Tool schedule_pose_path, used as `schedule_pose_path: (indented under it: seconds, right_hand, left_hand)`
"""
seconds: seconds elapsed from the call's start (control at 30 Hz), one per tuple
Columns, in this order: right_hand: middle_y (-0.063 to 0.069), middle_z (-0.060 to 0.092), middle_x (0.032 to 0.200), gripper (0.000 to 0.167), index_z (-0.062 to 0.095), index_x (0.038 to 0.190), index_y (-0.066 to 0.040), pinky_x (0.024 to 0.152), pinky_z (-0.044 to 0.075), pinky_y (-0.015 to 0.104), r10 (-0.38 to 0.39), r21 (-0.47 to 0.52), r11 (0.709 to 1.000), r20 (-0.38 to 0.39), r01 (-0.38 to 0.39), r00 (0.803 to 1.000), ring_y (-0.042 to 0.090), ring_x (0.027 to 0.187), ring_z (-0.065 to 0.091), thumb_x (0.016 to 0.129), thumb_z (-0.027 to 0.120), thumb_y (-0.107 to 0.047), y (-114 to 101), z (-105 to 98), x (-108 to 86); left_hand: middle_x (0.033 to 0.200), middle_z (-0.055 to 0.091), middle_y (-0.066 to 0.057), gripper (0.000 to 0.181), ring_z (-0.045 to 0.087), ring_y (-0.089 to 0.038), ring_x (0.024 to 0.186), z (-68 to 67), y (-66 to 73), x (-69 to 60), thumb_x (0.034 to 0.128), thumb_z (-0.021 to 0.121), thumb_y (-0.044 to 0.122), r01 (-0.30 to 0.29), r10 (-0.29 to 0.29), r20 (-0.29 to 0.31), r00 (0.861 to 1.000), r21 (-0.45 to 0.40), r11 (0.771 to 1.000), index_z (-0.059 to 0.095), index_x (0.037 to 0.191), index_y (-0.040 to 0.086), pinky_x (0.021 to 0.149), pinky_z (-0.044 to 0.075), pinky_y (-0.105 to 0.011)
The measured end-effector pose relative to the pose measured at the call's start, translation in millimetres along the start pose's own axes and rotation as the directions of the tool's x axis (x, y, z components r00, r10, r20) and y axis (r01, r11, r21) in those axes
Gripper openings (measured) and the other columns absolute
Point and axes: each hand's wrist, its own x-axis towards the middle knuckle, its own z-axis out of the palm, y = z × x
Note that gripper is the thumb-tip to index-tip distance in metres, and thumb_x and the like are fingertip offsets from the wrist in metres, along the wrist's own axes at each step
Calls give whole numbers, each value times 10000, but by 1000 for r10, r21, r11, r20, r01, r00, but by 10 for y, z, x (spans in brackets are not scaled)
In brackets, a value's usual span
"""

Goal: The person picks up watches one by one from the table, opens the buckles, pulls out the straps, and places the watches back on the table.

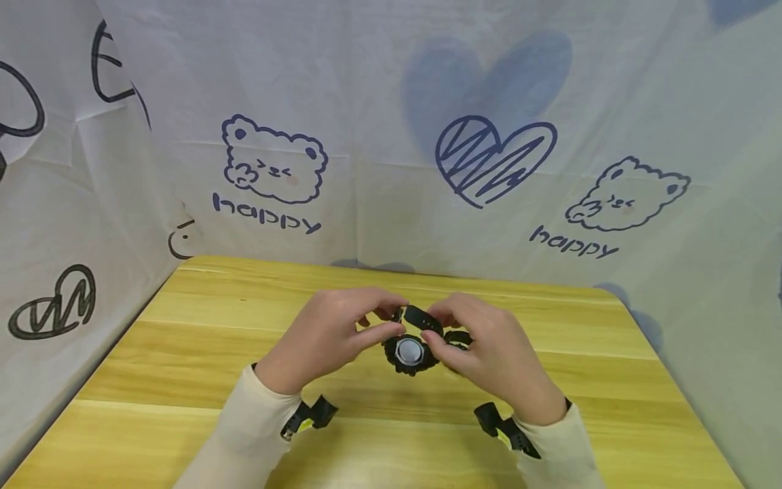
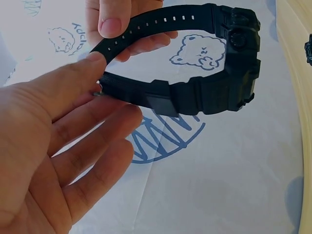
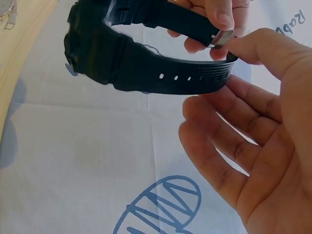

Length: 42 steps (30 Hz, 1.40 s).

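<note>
Both hands hold up a black wristwatch (image 1: 411, 352) above the table, its strap bent into a loop. It has a chunky black case (image 2: 241, 61) and a round pale face that shows in the head view. My left hand (image 1: 332, 333) pinches the strap's buckle end between thumb and fingers; the metal buckle (image 3: 222, 39) shows in the right wrist view. With thumb and fingers, my right hand (image 1: 489, 339) pinches the holed end of the strap (image 2: 161, 20). The two strap ends meet near the thumbs; whether they are fastened I cannot tell.
Beside the right hand a second dark thing (image 1: 458, 338) is partly hidden. In the right wrist view a metal watch (image 3: 7, 10) appears at the corner. The wooden table (image 1: 183, 367) ends at a printed white cloth (image 1: 379, 204). Each wrist wears a black camera mount (image 1: 320, 411).
</note>
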Motion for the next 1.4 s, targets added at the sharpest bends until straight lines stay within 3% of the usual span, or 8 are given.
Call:
schedule_pose_path:
  seconds: [0.2,0.4,0.67,0.9,1.0,1.13,1.27,1.4]
  right_hand:
    - [-45,691,880,130,727,989,-125,628,546,229,24,-21,999,-24,-25,999,62,751,616,879,794,-143,7,5,-7]
    - [-37,705,896,162,712,1011,-111,653,567,239,67,-2,998,-28,-67,997,82,773,652,890,815,-143,-13,43,11]
    - [-5,692,874,221,645,1041,-74,680,584,292,131,24,991,-47,-130,990,128,767,678,905,808,-137,-56,79,25]
    - [-18,639,834,168,622,900,-113,671,576,301,96,-37,994,-71,-98,993,122,786,662,914,789,-124,-6,86,-13]
    - [-20,639,835,165,626,891,-118,667,573,300,97,-48,994,-62,-100,993,120,785,658,913,790,-125,1,93,-26]
    - [-31,629,842,165,629,885,-138,676,555,291,119,-33,992,7,-119,993,97,773,613,892,790,-103,19,127,-48]
    - [-53,626,857,163,626,894,-158,710,566,275,162,16,986,85,-164,983,82,786,618,874,774,-93,38,171,-49]
    - [-55,640,869,123,624,919,-148,731,591,291,250,129,955,131,-267,959,94,796,652,899,728,-84,129,273,-19]
  left_hand:
    - [1010,776,45,300,723,-44,862,18,15,17,937,786,261,70,-71,18,997,36,997,743,1203,130,664,584,-242]
    - [980,778,66,345,729,-54,860,43,37,25,914,812,272,170,-173,65,983,52,984,690,1213,151,704,584,-257]
    - [959,763,78,166,729,-51,851,55,31,9,934,791,246,162,-163,9,987,69,984,685,1038,172,685,569,-248]
    - [940,742,88,117,708,-49,842,93,40,30,958,763,250,167,-168,-2,986,63,984,695,1016,175,696,562,-248]
    - [924,724,98,83,683,-47,834,120,38,23,969,750,243,174,-174,7,985,42,984,696,986,182,708,549,-251]
    - [912,715,107,71,671,-40,826,175,12,13,971,750,248,197,-198,21,980,13,980,704,963,195,712,549,-249]
    - [961,729,99,88,688,-44,860,233,-88,-13,975,746,257,266,-263,43,964,-81,961,712,1018,188,735,578,-272]
    - [999,733,93,101,679,-54,874,323,-300,-64,996,717,253,382,-374,75,924,-188,905,727,1065,180,773,579,-277]
